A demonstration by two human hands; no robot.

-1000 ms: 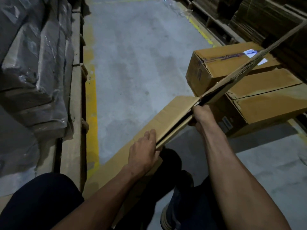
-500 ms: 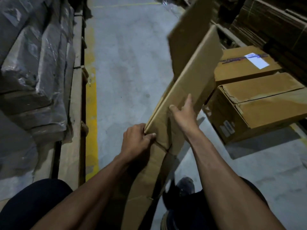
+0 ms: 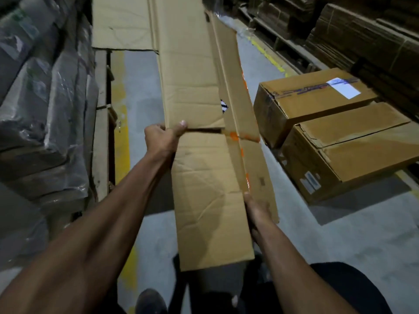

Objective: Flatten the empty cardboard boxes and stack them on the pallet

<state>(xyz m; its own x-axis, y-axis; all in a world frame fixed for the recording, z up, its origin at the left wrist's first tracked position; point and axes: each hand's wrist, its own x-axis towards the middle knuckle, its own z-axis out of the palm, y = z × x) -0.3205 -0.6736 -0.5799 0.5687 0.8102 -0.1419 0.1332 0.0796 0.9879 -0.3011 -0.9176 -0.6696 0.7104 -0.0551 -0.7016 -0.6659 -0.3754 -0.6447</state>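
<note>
A long flattened cardboard box [image 3: 204, 177] is held up in front of me, its broad face toward the camera and its far flaps reaching the top of the view. My left hand [image 3: 163, 137] grips its left edge at the slot between two panels, thumb on the front. My right hand [image 3: 256, 211] grips the right edge lower down, fingers hidden behind the board. A narrow side panel with orange marks [image 3: 238, 87] folds outward on the right.
Two closed cardboard boxes [image 3: 306, 103] [image 3: 353, 155] stand on the floor at right. Stacks of flat cardboard [image 3: 362, 41] fill the far right. Plastic-wrapped bundles [image 3: 40, 98] on a wooden pallet edge [image 3: 101, 121] line the left, beside a yellow floor line [image 3: 122, 132].
The flattened box has swung from tilted edge-on to facing me and opened out wider. My left hand moved up to the slot; my right hand shifted down the right edge.
</note>
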